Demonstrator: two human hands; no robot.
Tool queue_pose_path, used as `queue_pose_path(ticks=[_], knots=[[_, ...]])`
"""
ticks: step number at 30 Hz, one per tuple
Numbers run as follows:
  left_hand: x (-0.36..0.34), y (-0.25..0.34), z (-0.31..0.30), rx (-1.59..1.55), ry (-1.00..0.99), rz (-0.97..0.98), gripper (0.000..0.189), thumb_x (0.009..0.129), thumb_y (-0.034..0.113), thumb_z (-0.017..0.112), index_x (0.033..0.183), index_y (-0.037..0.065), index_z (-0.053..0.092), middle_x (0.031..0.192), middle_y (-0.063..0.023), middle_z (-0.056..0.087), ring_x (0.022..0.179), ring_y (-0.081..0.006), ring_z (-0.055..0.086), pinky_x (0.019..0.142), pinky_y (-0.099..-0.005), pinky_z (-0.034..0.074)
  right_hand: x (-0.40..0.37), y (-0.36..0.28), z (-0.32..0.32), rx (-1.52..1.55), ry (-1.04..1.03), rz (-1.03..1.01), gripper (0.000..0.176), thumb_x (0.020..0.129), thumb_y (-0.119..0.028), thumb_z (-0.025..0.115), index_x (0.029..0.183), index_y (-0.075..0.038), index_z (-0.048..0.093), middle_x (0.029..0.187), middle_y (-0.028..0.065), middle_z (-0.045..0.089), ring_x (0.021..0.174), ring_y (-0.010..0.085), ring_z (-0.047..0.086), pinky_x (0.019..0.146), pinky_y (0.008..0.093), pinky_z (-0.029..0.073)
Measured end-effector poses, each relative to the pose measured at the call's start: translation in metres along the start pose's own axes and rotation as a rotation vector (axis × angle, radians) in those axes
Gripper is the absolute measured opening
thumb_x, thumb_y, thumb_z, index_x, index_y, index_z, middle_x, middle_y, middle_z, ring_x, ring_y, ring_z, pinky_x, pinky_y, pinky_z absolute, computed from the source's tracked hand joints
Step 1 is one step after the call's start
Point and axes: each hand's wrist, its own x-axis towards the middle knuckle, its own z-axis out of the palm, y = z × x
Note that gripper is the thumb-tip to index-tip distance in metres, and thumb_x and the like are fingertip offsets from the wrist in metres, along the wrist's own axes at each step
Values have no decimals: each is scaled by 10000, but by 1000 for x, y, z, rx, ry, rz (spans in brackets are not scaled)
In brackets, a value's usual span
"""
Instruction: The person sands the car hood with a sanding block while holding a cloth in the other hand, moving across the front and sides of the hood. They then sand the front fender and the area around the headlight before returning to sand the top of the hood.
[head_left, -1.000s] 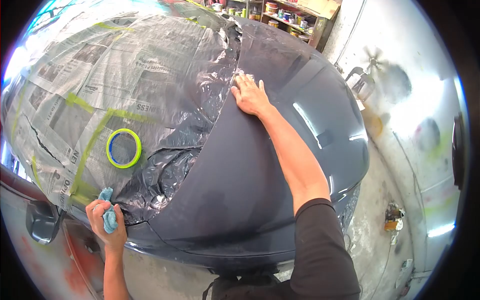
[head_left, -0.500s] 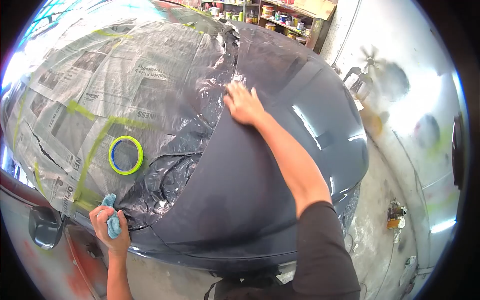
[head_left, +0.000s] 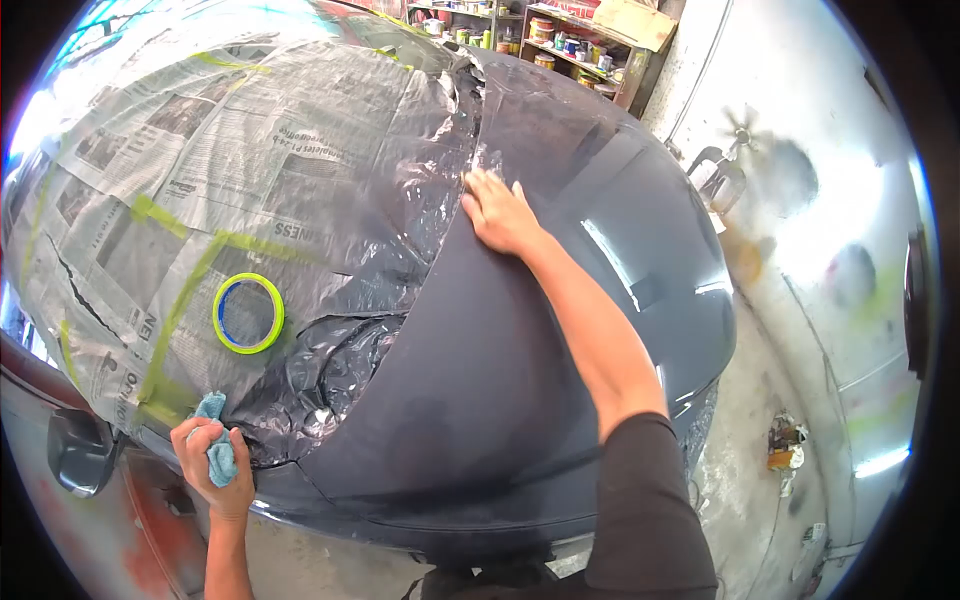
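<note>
A dark grey car hood [head_left: 470, 370] fills the middle, its surface dull near me and glossy on the right. My right hand [head_left: 500, 212] lies on the hood beside its rear edge, fingers stretched out and thumb apart. Crumpled black plastic [head_left: 345, 360] runs along that edge, left of the hand. Newspaper masking [head_left: 230, 170] held with yellow-green tape covers the windshield area. A yellow-green roll of tape [head_left: 278, 325] rests on the newspaper. At the near left, my left hand [head_left: 215, 470] is closed around a light blue cloth [head_left: 220, 450], beside the plastic.
The car's side mirror [head_left: 82, 453] sticks out at the left. Shelves of cans [head_left: 575, 45] stand beyond the car. On the right are a paint-marked wall [head_left: 850, 200], a fan [head_left: 740, 130] and a small brownish object [head_left: 785, 443] on the floor.
My right hand has shifted slightly right and toward me along the hood edge. My left hand keeps hold of the cloth. The view has moved a little.
</note>
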Motion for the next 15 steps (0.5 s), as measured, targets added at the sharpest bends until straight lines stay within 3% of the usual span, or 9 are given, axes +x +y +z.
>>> queue_pose_path(ticks=[4, 7, 9, 13, 15], knots=[[3, 6, 0, 64, -27, -9, 324, 868, 8, 829, 1088, 52, 595, 1058, -179, 597, 1001, -351, 615, 883, -481, 507, -36, 13, -16, 5, -53, -192, 581, 1175, -399, 374, 1677, -108, 408, 1775, 128, 353, 1657, 326, 294, 1321, 647, 237], [-6, -4, -1, 81, -30, -20, 307, 882, 24, 815, 1081, 66, 585, 1057, -181, 593, 993, -344, 607, 882, -481, 501, 39, 50, -13, 104, 12, -92, 474, 1182, -352, 401, 1586, -163, 562, 1734, 102, 443, 1630, 329, 355, 1304, 681, 238], [-8, -5, -3, 102, -48, -36, 297, 897, 65, 800, 1081, 79, 568, 1061, -180, 586, 978, -335, 593, 875, -476, 495, 97, 71, -4, 111, 72, -4, 460, 1185, -348, 387, 1562, -182, 591, 1725, 91, 459, 1633, 324, 350, 1305, 679, 236], [-7, -4, -7, 111, -82, -35, 300, 908, 103, 795, 1089, 91, 555, 1071, -180, 579, 976, -333, 581, 867, -484, 486, 129, 65, 7, 23, 134, 106, 500, 1167, -387, 391, 1574, -136, 535, 1744, 107, 418, 1632, 315, 349, 1303, 671, 264], [-6, -4, -6, 115, -87, -38, 293, 915, 106, 789, 1090, 95, 554, 1076, -181, 578, 980, -336, 579, 866, -493, 484, 101, 69, 7, -9, 76, 8, 550, 1160, -418, 413, 1631, -142, 471, 1765, 120, 378, 1643, 332, 325, 1311, 665, 238]])
